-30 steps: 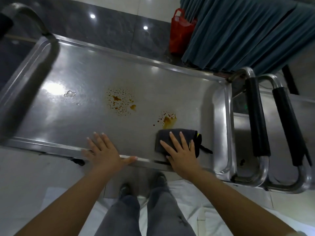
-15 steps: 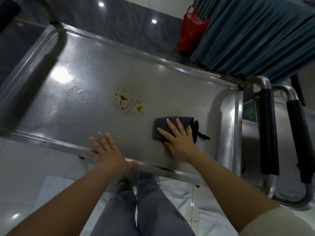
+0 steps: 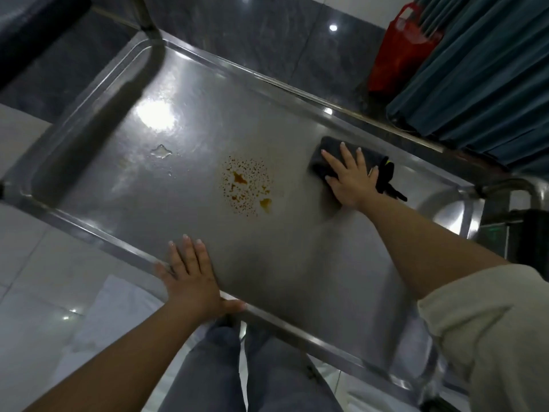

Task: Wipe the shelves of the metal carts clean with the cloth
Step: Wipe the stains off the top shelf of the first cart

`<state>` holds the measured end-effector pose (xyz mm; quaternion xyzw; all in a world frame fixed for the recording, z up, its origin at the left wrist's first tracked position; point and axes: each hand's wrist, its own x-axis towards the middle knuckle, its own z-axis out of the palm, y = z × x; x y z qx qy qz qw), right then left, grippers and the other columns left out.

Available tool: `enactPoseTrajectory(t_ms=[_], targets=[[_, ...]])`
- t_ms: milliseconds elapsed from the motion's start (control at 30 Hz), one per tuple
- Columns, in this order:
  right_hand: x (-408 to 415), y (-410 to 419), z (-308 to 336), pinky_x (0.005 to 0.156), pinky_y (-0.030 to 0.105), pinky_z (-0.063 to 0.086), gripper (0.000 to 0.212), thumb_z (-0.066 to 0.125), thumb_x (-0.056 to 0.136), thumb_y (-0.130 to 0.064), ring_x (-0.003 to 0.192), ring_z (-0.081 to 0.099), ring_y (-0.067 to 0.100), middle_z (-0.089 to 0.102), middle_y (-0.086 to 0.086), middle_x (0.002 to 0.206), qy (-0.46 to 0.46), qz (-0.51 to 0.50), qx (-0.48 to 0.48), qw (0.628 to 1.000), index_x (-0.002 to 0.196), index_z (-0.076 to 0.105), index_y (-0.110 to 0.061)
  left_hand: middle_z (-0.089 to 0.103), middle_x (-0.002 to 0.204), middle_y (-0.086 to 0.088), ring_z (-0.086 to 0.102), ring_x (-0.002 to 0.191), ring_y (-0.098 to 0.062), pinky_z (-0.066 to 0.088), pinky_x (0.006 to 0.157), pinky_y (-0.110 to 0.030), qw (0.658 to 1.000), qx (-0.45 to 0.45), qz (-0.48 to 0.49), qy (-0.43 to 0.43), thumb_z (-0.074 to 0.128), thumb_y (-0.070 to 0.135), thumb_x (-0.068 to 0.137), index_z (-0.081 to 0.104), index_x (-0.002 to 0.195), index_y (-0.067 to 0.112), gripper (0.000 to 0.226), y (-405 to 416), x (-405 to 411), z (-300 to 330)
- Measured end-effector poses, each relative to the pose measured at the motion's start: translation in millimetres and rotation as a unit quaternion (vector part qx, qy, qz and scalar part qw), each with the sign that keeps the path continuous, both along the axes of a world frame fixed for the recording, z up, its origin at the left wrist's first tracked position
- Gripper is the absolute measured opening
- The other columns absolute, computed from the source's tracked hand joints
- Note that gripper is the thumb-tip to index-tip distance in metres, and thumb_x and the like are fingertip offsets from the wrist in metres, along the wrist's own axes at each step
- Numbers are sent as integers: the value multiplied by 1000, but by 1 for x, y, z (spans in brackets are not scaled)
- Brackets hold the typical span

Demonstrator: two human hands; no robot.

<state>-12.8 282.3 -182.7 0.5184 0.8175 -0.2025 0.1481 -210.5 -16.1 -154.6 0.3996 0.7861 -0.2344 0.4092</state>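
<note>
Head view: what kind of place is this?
Probably a clinic or hospital-type service area, though a canteen is possible: a stainless steel cart on glossy tiled floor, with teal pleated curtains behind it.

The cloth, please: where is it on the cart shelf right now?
In the head view, the cloth lies flat under the right hand near the shelf's far right edge, right of the brown stain.

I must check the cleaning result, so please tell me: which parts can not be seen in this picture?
- Head view: the shelf surface under the cloth and right hand is covered.
- Head view: the cart's lower shelves are hidden below the top shelf.
- Head view: the second cart is cut off by the right edge.
- Head view: the rim under the left hand is covered.
</note>
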Motion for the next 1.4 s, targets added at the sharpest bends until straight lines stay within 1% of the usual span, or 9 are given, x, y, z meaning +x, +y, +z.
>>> enactPoseTrajectory(t_ms=[267,433,633,767,900,1033,1133,1267,1400], targets=[[-14,31,3,110,64,-6,47,37,100,-37,146,-14,28,-5,-9,161,25,11,26,999,144,24,-47,-56,132,-23,-48,122,-47,-17,104,-67,1000,13,-7,12,43,96,50,-49,126,2,151,-2,0,-7],[-10,-25,10,111,65,-3,40,41,99,-28,147,-9,27,2,-11,161,55,117,42,991,138,37,-40,-61,124,-24,-48,120,-48,-15,105,-68,1000,23,4,19,46,96,47,-56,115,1,155,-3,-2,-15],[-8,-120,16,112,58,-10,37,44,97,-25,147,-12,22,4,-17,159,75,108,10,991,130,44,-41,-57,126,-29,-39,126,-54,-10,103,-71,998,67,2,15,44,97,48,-50,121,-3,155,-5,-2,-14],[-4,-188,19,113,56,-10,43,40,99,-34,146,-16,23,-6,-16,159,42,87,16,995,140,35,-45,-41,142,-30,-32,131,-55,-2,107,-70,994,106,-24,5,40,96,54,-37,133,-5,150,-12,-4,-9],[-16,-255,17,111,53,-18,50,34,98,-50,138,-33,23,-23,-15,151,9,60,12,998,145,19,-52,-21,153,-29,-14,139,-54,10,113,-60,986,153,-66,0,41,88,67,-20,145,0,132,-21,-18,-7],[-49,-304,13,110,51,-21,56,26,94,-58,138,-34,24,-19,-12,155,31,45,14,998,144,1,-52,-3,160,-14,0,146,-35,19,115,-54,965,238,-110,-10,46,75,78,-10,150,7,113,-28,-52,-7],[-79,-312,11,112,53,-18,60,28,96,-54,140,-30,24,-17,-13,155,37,37,30,998,144,-8,-49,-6,160,-15,-4,147,-33,15,116,-56,960,256,-115,19,44,80,75,-11,149,5,118,-26,-88,-8],[-88,-309,15,115,52,-14,58,26,98,-53,141,-29,20,-18,-11,156,33,32,42,998,146,-6,-46,-20,155,-23,-13,144,-42,8,112,-64,982,175,-45,63,33,99,52,-21,145,0,146,-8,-138,-9],[-76,-318,19,112,60,-13,57,12,94,-65,144,-23,29,-15,-6,158,-27,46,65,996,146,-3,-49,-34,148,-25,-23,139,-46,4,108,-70,991,123,-20,37,31,103,38,-33,139,0,157,2,-155,-15]])
